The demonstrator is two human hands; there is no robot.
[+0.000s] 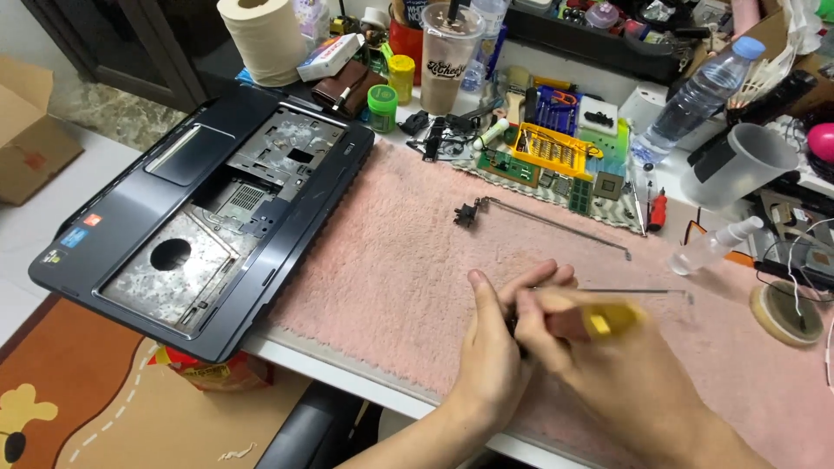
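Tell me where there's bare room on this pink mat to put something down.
Bare mat lies between the laptop case, the loose hinge bracket and the left hand. The back edge around the yellow bit case and water bottle is crowded.

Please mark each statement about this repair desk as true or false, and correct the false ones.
1. The right hand holds a yellow-handled tool. True.
2. The laptop shell lies on the right side of the desk. False: it lies on the left, partly over the desk edge.
3. A long metal hinge bar lies on the pink mat, apart from the hands. True.
4. The left hand rests on the laptop shell. False: it is over the pink mat, against the right hand.
5. The clear water bottle has a red cap. False: blue.
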